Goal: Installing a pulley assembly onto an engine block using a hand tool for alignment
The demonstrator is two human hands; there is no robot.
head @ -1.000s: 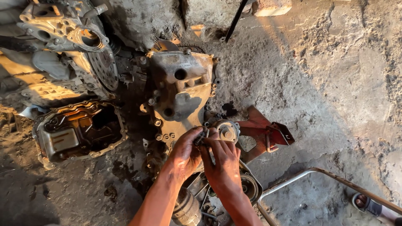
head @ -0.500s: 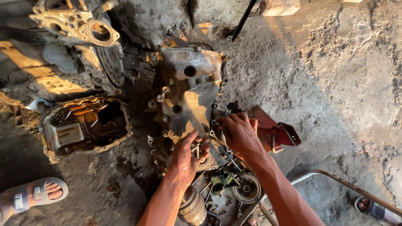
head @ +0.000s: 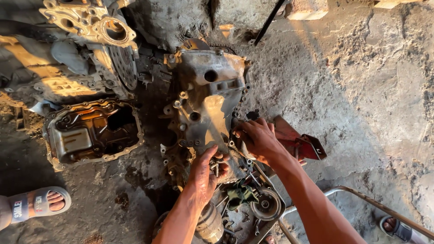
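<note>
A greasy metal engine cover [head: 205, 101] lies on the dirt floor in front of me. My left hand [head: 203, 174] is closed on a small dark part with bolts at the cover's lower edge. My right hand [head: 258, 139] rests on the cover's lower right corner, fingers curled against the metal; whether it holds anything is hidden. A red metal bracket [head: 300, 142] lies just right of my right hand. Below the hands sit a round pulley [head: 266, 204] and a green rag [head: 239, 195] among loose parts.
An open oil pan [head: 92, 133] lies at the left, with a larger engine casting [head: 90, 40] behind it. Another person's sandalled foot [head: 38, 205] is at the lower left. A metal tube frame [head: 361, 199] and another sandal [head: 398, 226] are at the lower right.
The view has shifted down and left. My two hands, together over a small round part a second ago, have separated: the right moved up to the cover's corner, the left stays below.
</note>
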